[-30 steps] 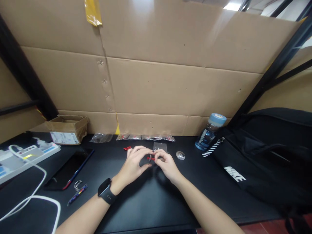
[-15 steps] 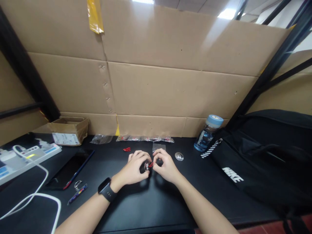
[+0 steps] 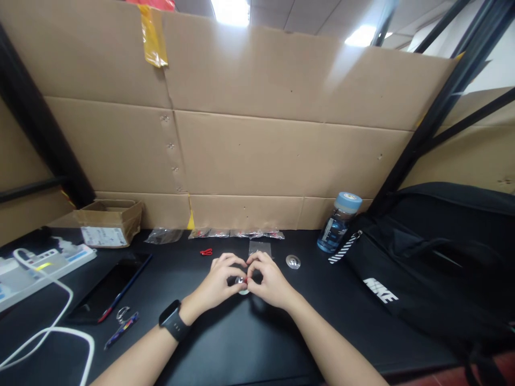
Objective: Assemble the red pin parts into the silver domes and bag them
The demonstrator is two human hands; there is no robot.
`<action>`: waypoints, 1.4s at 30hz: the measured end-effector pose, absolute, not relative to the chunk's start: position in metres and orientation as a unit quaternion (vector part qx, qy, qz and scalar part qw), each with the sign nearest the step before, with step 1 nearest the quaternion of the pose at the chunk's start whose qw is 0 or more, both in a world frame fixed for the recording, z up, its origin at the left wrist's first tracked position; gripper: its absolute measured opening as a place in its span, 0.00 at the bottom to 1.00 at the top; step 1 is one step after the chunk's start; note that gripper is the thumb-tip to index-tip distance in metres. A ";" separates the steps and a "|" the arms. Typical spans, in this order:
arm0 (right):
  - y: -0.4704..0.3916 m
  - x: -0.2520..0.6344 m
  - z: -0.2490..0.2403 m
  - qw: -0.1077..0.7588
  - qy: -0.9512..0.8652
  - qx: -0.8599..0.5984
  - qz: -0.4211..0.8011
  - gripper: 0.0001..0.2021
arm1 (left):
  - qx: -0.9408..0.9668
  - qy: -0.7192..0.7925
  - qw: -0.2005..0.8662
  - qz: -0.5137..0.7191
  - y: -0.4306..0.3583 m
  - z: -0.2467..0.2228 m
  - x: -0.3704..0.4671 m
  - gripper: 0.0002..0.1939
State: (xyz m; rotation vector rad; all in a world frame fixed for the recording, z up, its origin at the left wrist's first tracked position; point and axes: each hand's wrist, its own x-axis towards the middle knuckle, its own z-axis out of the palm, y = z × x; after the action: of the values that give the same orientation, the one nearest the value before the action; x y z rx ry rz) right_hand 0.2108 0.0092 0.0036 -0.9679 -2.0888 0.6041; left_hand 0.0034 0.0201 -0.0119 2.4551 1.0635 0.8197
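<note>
My left hand (image 3: 220, 279), with a black watch on its wrist, curls its fingers round a small clear round piece (image 3: 242, 284) low over the black table. My right hand (image 3: 269, 279) meets it, thumb and forefinger pinched on a bit of red cord (image 3: 245, 279) at the piece. The fingertips of both hands nearly touch and hide part of the piece. A second clear disc (image 3: 293, 261) lies right of my right hand. Behind the hands are a small clear bag (image 3: 260, 248) and a red cord loop (image 3: 206, 252).
Several small packets (image 3: 237, 234) line the cardboard wall (image 3: 241, 161). At the left are a cardboard box (image 3: 108, 236), a phone (image 3: 110, 287), a keychain (image 3: 122, 329) and a power strip (image 3: 52, 273). A blue bottle (image 3: 338, 222) and black bag (image 3: 422, 268) stand right.
The two hands have come closer together, and the red cord between them shows less. The camera view has shifted slightly, with more ceiling visible.
</note>
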 end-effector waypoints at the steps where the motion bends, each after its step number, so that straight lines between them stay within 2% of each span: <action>1: 0.009 0.211 0.004 0.369 -0.818 -0.374 0.233 0.06 | 0.866 0.371 0.170 0.288 0.020 -0.012 0.003 0.05; 5: 0.015 0.222 0.009 0.367 -0.820 -0.399 0.181 0.06 | 0.865 0.376 0.163 0.288 0.022 -0.016 0.002 0.05; 8: 0.027 0.254 0.015 0.358 -0.788 -0.492 0.092 0.09 | 0.868 0.377 0.167 0.278 0.023 -0.016 0.002 0.07; 10: 0.037 0.284 0.015 0.318 -0.764 -0.559 0.054 0.12 | 0.871 0.369 0.170 0.276 0.024 -0.014 0.001 0.08; 15: 0.054 0.345 -0.001 0.205 -0.748 -0.621 0.113 0.27 | 0.839 0.420 0.137 0.318 0.038 -0.008 -0.021 0.14; 19: 0.061 0.354 -0.012 0.191 -0.749 -0.614 0.160 0.27 | 0.772 0.568 0.015 0.285 0.056 -0.014 -0.059 0.14; 26: 0.063 0.343 -0.015 0.235 -0.724 -0.628 0.161 0.19 | 0.709 0.669 -0.018 0.223 0.066 -0.025 -0.087 0.13; 33: 0.062 0.344 -0.016 0.311 -0.704 -0.616 0.166 0.21 | 0.704 0.666 -0.006 0.245 0.066 -0.029 -0.083 0.11; 39: 0.065 0.339 -0.016 0.435 -0.664 -0.550 0.257 0.20 | 0.690 0.652 0.002 0.313 0.065 -0.029 -0.086 0.09; 42: 0.064 0.329 -0.017 0.484 -0.636 -0.504 0.328 0.19 | 0.683 0.615 0.022 0.393 0.067 -0.029 -0.084 0.10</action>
State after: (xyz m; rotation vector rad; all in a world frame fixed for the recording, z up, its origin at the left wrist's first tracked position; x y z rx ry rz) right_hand 0.3288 0.0644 -0.0173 -1.2277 -1.5500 0.7982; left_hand -0.0842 0.0665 -0.0286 2.1172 1.9047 1.2190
